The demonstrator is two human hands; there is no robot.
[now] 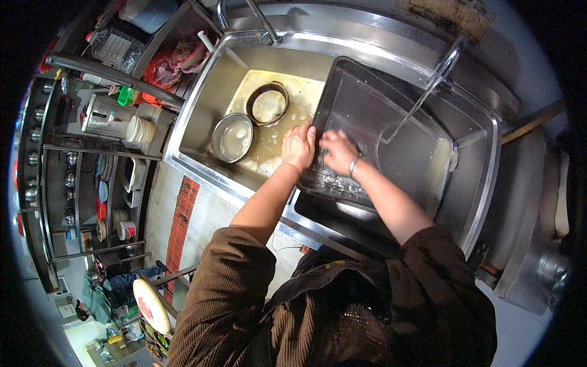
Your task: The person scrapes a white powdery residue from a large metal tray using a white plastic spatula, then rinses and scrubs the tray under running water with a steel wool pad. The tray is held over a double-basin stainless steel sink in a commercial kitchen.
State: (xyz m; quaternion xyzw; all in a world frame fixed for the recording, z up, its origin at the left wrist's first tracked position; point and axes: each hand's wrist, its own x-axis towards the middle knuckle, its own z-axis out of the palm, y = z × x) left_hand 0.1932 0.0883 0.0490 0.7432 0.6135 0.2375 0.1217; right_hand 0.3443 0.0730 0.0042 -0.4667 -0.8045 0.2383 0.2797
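Note:
A large dark baking tray [353,101] rests tilted in the right basin of a steel sink, its left edge by the divider. My left hand [299,146] grips that left rim, thumb near the edge. Over the tray's inside is my right hand [339,151], blurred, its fingers curled; whether it holds anything cannot be told. Water runs from the right faucet [442,69] into the tray. Below my right hand, white suds or water lie on the tray. In the left basin, a round metal pan [232,137] and a dark round pan [268,103] sit in cloudy water.
A second faucet [266,23] stands behind the left basin. Metal shelves with containers, a white bucket [140,130] and a green basket [127,95] line the left. A person [98,293] is far off at lower left. A wooden pole [532,120] lies right of the sink.

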